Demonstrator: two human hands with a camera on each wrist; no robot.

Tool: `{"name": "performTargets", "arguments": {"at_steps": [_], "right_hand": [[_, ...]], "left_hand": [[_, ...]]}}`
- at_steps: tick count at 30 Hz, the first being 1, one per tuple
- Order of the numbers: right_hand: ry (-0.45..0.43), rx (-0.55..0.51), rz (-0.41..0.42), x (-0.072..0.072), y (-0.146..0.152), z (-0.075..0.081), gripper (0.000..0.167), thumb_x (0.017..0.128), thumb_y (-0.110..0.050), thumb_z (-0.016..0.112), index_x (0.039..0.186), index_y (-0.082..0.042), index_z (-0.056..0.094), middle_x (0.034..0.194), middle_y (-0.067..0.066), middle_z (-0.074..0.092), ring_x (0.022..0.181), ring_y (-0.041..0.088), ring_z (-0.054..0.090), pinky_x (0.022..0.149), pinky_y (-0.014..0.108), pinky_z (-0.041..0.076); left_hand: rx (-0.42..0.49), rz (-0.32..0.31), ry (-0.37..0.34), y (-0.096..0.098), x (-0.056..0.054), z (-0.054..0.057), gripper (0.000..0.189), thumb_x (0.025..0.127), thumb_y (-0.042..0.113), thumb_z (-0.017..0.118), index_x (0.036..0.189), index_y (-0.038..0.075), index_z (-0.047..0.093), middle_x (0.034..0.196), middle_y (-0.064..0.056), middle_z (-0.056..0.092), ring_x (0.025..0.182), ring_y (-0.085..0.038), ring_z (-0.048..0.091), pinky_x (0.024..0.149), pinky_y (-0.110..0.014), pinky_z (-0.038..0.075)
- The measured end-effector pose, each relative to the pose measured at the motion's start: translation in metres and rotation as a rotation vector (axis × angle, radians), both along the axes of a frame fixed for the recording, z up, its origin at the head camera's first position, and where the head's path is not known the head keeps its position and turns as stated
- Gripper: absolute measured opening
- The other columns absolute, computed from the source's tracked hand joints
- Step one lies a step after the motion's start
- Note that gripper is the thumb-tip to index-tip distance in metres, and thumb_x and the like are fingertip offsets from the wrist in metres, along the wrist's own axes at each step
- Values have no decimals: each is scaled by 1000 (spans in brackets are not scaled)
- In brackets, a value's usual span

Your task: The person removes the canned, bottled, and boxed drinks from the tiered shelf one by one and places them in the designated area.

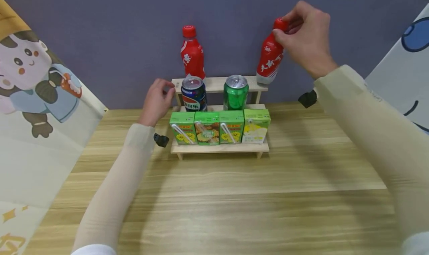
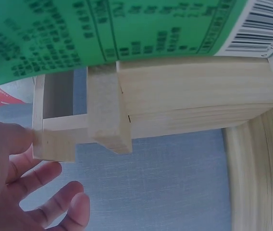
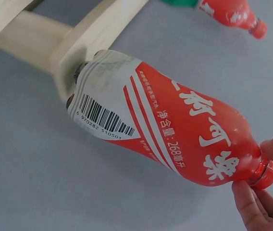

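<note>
My right hand (image 1: 306, 38) pinches a red cola bottle (image 1: 270, 57) at its cap and neck. The bottle leans, cap to the right, its base right at the right end of the wooden rack's (image 1: 214, 84) top tier. In the right wrist view, thumb and fingers (image 3: 252, 204) sit around the red cap, and the label and barcode face the camera. My left hand (image 1: 157, 102) is at the left end of that tier, fingers loosely bent. In the left wrist view, its thumb (image 2: 14, 137) is right at the tier's edge. A second red bottle (image 1: 192, 57) stands upright on the tier's left part.
A dark blue cola can (image 1: 193, 94) and a green can (image 1: 236, 93) stand on the middle tier. Several juice boxes (image 1: 231, 128) line the lowest tier. Behind rises a grey-blue panel (image 1: 134, 42); the rack stands on a wood-grain table (image 1: 214, 210).
</note>
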State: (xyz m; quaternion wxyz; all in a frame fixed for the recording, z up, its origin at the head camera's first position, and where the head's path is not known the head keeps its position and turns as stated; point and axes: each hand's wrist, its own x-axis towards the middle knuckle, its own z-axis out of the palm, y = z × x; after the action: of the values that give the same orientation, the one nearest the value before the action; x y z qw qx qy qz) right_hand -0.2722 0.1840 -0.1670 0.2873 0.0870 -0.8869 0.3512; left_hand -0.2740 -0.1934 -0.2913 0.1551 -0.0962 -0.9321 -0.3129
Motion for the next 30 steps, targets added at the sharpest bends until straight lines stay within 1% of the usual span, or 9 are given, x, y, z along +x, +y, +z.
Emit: {"name": "performTargets", "arguments": {"at_steps": [5, 8, 11, 15, 20, 23, 26, 30], "right_hand": [[-2, -27, -34, 4, 20, -3, 38, 89, -30, 64, 120, -8, 59, 119, 6, 60, 97, 13, 54, 91, 22, 45], [-35, -39, -46, 7, 31, -7, 38, 88, -30, 65, 119, -8, 60, 119, 7, 60, 95, 12, 54, 90, 22, 46], [-86, -46, -46, 8, 42, -15, 38, 87, -30, 67, 117, -8, 61, 117, 7, 61, 93, 11, 55, 87, 23, 48], [-132, -16, -30, 7, 51, -32, 40, 85, -31, 69, 114, -5, 61, 114, 10, 63, 88, 11, 57, 81, 23, 51], [-171, 25, 2, 0, 56, -57, 40, 85, -30, 69, 112, -2, 60, 111, 12, 64, 86, 10, 58, 75, 23, 52], [-191, 39, 22, -4, 54, -72, 37, 85, -29, 70, 110, -3, 61, 110, 11, 64, 86, 11, 59, 73, 22, 52], [-202, 51, 50, -8, 50, -84, 33, 85, -26, 70, 108, -3, 61, 108, 10, 64, 86, 14, 60, 72, 22, 52], [-211, 52, 77, -12, 43, -98, 29, 85, -18, 71, 106, -2, 61, 106, 11, 65, 87, 19, 61, 69, 22, 52]], "left_hand": [[3, -2, -9, -2, 0, 0, 30, 100, 26, 47, 120, 5, 56, 119, -8, 49, 100, -24, 50, 84, -36, 45], [4, -4, -14, -3, 0, 0, 31, 100, 27, 47, 121, 5, 56, 119, -8, 49, 101, -25, 50, 84, -37, 45], [6, -11, -15, -4, 0, 0, 31, 100, 27, 47, 121, 5, 56, 120, -9, 49, 103, -27, 50, 85, -38, 44], [2, -10, -14, -4, -1, 0, 31, 100, 28, 48, 121, 6, 56, 120, -8, 49, 102, -25, 50, 85, -37, 44], [11, -14, -4, -5, 0, 0, 31, 100, 28, 48, 120, 6, 56, 119, -8, 49, 98, -23, 51, 83, -37, 45], [22, -15, -10, -6, 1, 0, 31, 100, 28, 47, 120, 6, 56, 119, -7, 48, 97, -23, 51, 82, -37, 45], [21, -3, -22, -8, 2, 0, 32, 100, 30, 46, 121, 8, 55, 119, -7, 48, 96, -21, 50, 80, -35, 45], [19, 8, -25, -10, 4, 0, 33, 100, 31, 46, 122, 8, 55, 120, -8, 48, 96, -21, 50, 80, -36, 45]]}}
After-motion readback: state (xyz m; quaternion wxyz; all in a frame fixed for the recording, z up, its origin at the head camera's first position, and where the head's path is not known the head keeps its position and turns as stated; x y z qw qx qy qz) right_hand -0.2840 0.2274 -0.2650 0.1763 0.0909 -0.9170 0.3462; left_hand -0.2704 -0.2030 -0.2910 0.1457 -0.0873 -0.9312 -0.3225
